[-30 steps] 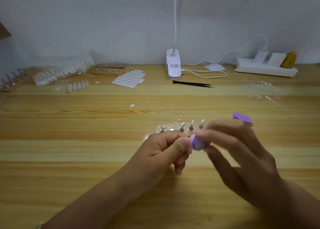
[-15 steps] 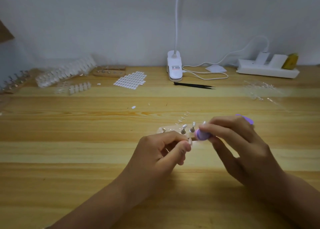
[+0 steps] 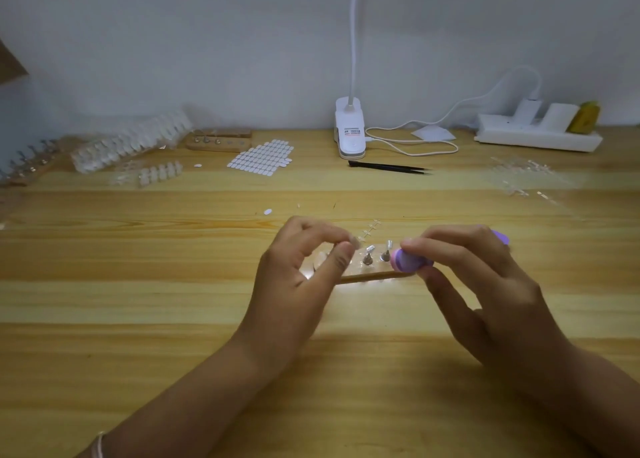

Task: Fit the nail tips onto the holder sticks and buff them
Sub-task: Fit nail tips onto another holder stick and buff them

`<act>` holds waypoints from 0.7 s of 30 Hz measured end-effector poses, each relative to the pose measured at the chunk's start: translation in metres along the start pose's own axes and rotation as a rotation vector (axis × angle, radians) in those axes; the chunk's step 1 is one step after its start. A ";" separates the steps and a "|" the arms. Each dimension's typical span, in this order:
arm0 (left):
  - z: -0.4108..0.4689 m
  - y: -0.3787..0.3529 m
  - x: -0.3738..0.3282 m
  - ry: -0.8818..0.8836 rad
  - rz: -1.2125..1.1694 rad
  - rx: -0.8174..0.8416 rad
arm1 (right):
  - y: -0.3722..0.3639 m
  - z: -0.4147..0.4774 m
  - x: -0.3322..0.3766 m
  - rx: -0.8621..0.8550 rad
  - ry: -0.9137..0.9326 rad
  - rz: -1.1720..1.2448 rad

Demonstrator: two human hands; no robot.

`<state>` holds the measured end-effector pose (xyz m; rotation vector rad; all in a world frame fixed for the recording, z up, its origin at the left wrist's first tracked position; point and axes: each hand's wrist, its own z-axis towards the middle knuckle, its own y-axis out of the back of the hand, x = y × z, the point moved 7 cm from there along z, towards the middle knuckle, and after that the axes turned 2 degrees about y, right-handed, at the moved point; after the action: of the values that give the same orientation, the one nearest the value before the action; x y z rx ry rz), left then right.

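Observation:
A wooden holder base lies on the table between my hands, with small metal holder sticks standing up from it, nail tips on top. My left hand hovers at the base's left end and pinches a small clear nail tip between thumb and forefinger. My right hand grips a purple buffer at the base's right end; its far end pokes out past my fingers. A thin clear strip of tip sprue lies just behind the base.
Clear nail tip trays and another wooden stick holder sit far left. A sheet of white adhesive tabs, black tweezers, a clip lamp, a power strip and clear plastic sprues line the back.
My hands have moved apart. The left hand went up and left to the base's left end with the nail tip; the right hand carried the buffer to the right end.

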<state>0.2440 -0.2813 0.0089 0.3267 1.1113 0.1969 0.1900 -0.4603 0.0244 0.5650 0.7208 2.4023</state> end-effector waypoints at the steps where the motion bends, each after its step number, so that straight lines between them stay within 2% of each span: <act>1: 0.004 -0.001 0.005 0.036 0.002 0.002 | -0.001 0.000 -0.002 -0.005 -0.019 -0.011; 4: 0.009 -0.010 0.015 0.113 -0.009 0.045 | -0.006 -0.001 -0.010 -0.017 -0.086 -0.027; 9: 0.012 -0.011 0.022 0.133 0.016 0.030 | -0.010 0.000 -0.022 -0.091 -0.261 0.044; 12: 0.013 -0.017 0.031 0.177 0.182 0.076 | -0.014 -0.002 -0.028 -0.093 -0.380 0.108; 15: 0.013 -0.016 0.033 0.180 0.352 0.078 | -0.016 -0.002 -0.025 -0.076 -0.378 0.099; 21: 0.012 -0.020 0.027 0.069 0.487 0.105 | -0.015 -0.007 -0.026 -0.075 -0.351 0.060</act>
<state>0.2664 -0.2934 -0.0157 0.6880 1.0981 0.5848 0.2111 -0.4686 0.0042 0.9573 0.4654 2.2861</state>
